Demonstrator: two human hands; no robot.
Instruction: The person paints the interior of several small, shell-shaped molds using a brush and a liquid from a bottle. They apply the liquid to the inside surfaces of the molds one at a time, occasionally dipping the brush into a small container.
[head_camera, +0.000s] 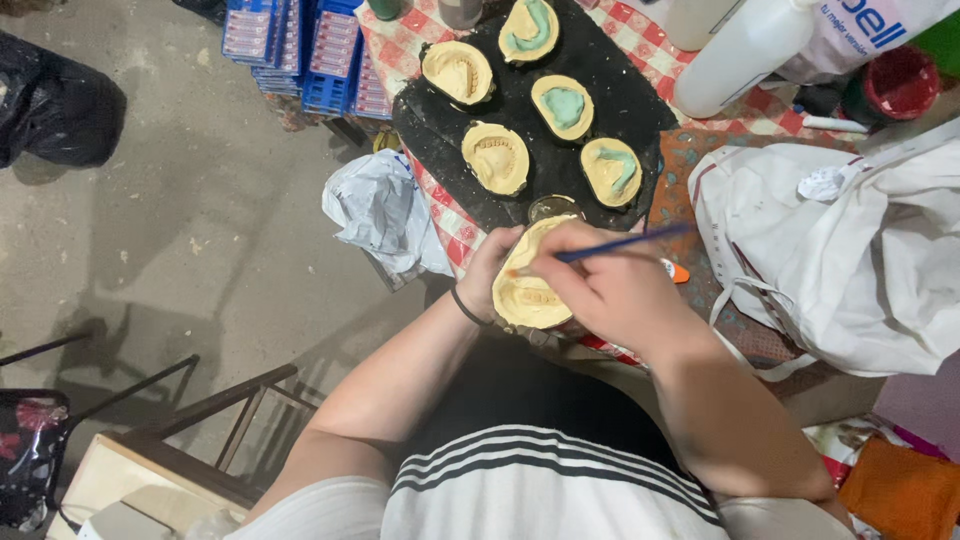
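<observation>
left hand (492, 268): fingers cupped, wrist bent | right hand (600, 285): fingers pinched, knuckles up

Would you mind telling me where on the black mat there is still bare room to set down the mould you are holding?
The black mat is bare along its right edge, beside the green-filled moulds, and at its left corner by the plain mould. The middle is crowded with five moulds. The near edge is taken by the held mould and both hands.

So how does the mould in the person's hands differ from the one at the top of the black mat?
The held mould is plain cream inside, cradled by the left hand while the right hand works it with a blue brush. The top mould has green material in its hollow and lies untouched on the black mat. Both are cream, rounded, arch-shaped casts.
</observation>
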